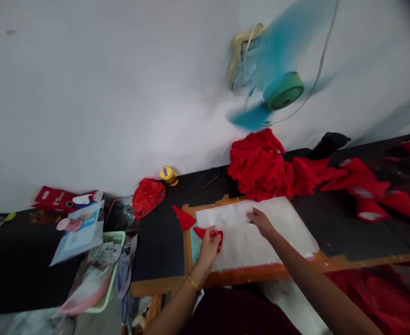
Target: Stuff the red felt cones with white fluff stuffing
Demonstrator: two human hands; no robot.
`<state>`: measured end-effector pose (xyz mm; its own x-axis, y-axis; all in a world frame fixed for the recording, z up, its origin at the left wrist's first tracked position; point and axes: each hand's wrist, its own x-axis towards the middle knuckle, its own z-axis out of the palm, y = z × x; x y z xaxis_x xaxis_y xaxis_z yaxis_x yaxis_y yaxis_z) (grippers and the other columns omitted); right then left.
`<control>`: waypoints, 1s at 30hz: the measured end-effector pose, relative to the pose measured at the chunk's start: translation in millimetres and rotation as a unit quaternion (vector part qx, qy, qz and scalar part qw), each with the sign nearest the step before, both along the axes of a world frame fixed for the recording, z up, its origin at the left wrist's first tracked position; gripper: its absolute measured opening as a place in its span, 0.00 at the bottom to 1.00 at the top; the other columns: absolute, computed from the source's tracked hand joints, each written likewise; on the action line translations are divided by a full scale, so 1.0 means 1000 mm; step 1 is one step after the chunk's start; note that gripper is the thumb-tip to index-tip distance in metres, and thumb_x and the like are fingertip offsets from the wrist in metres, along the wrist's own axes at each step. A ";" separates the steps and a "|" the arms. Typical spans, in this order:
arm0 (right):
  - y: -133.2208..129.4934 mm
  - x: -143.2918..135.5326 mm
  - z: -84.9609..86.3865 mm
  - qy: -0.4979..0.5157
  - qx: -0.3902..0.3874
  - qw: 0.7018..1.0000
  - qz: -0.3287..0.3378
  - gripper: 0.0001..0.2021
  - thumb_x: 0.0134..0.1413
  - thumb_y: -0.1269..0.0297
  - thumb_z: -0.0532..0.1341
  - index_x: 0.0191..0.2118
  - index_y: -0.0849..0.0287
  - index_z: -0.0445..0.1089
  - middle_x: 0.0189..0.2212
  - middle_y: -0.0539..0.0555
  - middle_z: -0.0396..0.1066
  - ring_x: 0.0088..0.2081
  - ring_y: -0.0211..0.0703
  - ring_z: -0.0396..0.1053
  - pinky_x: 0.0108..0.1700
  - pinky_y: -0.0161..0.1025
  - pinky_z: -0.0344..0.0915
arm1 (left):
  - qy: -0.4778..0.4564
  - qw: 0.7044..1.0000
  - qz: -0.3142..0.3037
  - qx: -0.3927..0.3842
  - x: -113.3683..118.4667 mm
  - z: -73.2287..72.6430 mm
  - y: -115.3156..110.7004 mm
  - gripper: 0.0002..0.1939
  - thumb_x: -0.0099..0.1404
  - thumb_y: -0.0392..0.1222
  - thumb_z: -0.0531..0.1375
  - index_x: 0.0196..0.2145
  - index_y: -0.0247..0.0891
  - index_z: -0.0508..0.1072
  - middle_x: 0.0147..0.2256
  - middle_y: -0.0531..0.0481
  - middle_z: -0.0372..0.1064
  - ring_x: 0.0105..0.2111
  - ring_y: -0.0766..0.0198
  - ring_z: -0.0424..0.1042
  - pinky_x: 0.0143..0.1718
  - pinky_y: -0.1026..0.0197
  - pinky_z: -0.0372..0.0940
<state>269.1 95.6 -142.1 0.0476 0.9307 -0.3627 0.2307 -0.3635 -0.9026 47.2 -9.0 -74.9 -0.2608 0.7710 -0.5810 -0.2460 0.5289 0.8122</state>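
My left hand (pixel 209 245) is closed around a small red pointed cloth piece (pixel 199 232), whose tip sticks out to the left of my fingers. Another red cloth cone (pixel 184 218) lies just beyond it, on the table's left part. Over the white paper sheet (pixel 278 232) hovers my right hand (pixel 261 222), its fingers curled together; whatever they pinch, if anything, is too small to make out.
A big heap of red cloth pieces (pixel 261 165) sits against the wall, with more red cones (pixel 368 188) to the right. A red plastic bag (pixel 148 197), yellow jar (pixel 169 176) and phone (pixel 208 177) line the back. Above, a blue fan (pixel 283 90) spins.
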 end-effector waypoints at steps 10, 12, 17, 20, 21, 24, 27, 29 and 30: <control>-0.060 -0.035 0.046 0.054 -0.011 0.997 0.057 0.19 0.52 0.48 0.58 0.41 0.58 0.69 0.23 0.48 0.72 0.22 0.41 0.69 0.29 0.39 0.68 | 0.098 0.992 -0.059 0.054 0.016 0.002 0.034 0.09 0.54 0.42 0.64 0.24 0.36 0.70 0.21 0.54 0.63 0.22 0.67 0.61 0.25 0.65 0.57; -0.057 -0.023 0.052 0.029 -0.002 0.997 0.068 0.18 0.55 0.47 0.56 0.37 0.58 0.71 0.25 0.51 0.73 0.23 0.41 0.69 0.32 0.40 0.69 | 0.117 0.990 -0.041 0.061 0.006 0.001 0.032 0.10 0.55 0.44 0.63 0.23 0.37 0.69 0.21 0.55 0.62 0.23 0.67 0.60 0.25 0.64 0.55; -0.056 -0.028 0.065 0.027 0.099 0.992 0.077 0.21 0.49 0.50 0.62 0.46 0.57 0.70 0.48 0.59 0.70 0.35 0.44 0.71 0.30 0.40 0.72 | 0.150 0.985 -0.031 0.083 0.001 0.007 0.028 0.11 0.54 0.46 0.64 0.22 0.38 0.69 0.21 0.55 0.62 0.25 0.66 0.59 0.28 0.64 0.55; -0.061 -0.045 0.070 0.045 0.146 0.977 0.151 0.20 0.46 0.55 0.64 0.46 0.56 0.70 0.46 0.57 0.70 0.37 0.44 0.71 0.30 0.38 0.71 | 0.148 0.984 -0.046 0.089 0.010 0.012 0.025 0.12 0.52 0.47 0.64 0.21 0.38 0.68 0.21 0.56 0.61 0.24 0.67 0.58 0.27 0.64 0.54; -0.062 -0.048 0.070 0.047 0.140 0.974 0.174 0.15 0.48 0.57 0.63 0.42 0.56 0.71 0.41 0.55 0.72 0.34 0.43 0.71 0.30 0.38 0.70 | 0.144 0.984 -0.054 0.088 0.011 0.014 0.023 0.12 0.52 0.47 0.64 0.20 0.38 0.67 0.20 0.56 0.60 0.23 0.67 0.58 0.26 0.64 0.54; -0.061 -0.044 0.067 0.028 0.091 0.983 0.158 0.10 0.52 0.56 0.57 0.33 0.56 0.71 0.26 0.50 0.70 0.24 0.40 0.67 0.27 0.37 0.67 | 0.135 0.986 -0.068 0.076 0.002 0.017 0.019 0.14 0.53 0.50 0.62 0.21 0.39 0.66 0.18 0.57 0.58 0.20 0.68 0.58 0.23 0.64 0.51; -0.057 -0.032 0.065 -0.019 0.098 0.986 0.133 0.12 0.51 0.53 0.60 0.32 0.56 0.72 0.26 0.51 0.71 0.26 0.42 0.68 0.31 0.38 0.68 | 0.132 0.986 -0.085 0.063 -0.014 0.018 0.014 0.16 0.52 0.51 0.63 0.20 0.39 0.65 0.17 0.57 0.58 0.19 0.68 0.58 0.23 0.64 0.50; -0.057 -0.030 0.067 -0.031 0.132 0.978 0.157 0.10 0.51 0.55 0.60 0.33 0.56 0.73 0.30 0.52 0.73 0.30 0.42 0.69 0.36 0.40 0.69 | 0.125 0.985 -0.103 0.060 -0.018 0.020 0.012 0.16 0.50 0.51 0.64 0.18 0.39 0.66 0.17 0.57 0.58 0.20 0.68 0.57 0.24 0.64 0.50; -0.058 -0.032 0.070 -0.024 0.145 0.975 0.169 0.10 0.51 0.57 0.60 0.36 0.55 0.74 0.32 0.52 0.73 0.31 0.42 0.69 0.36 0.40 0.69 | 0.122 0.985 -0.111 0.060 -0.017 0.021 0.011 0.16 0.50 0.51 0.65 0.18 0.38 0.66 0.17 0.57 0.58 0.21 0.68 0.57 0.24 0.64 0.50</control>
<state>237.1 37.9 -72.5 -0.2698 0.9589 -0.0875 0.3376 0.0091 -0.9412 30.3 2.4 -54.0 -0.1982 0.8839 -0.4236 0.0742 0.4445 0.8927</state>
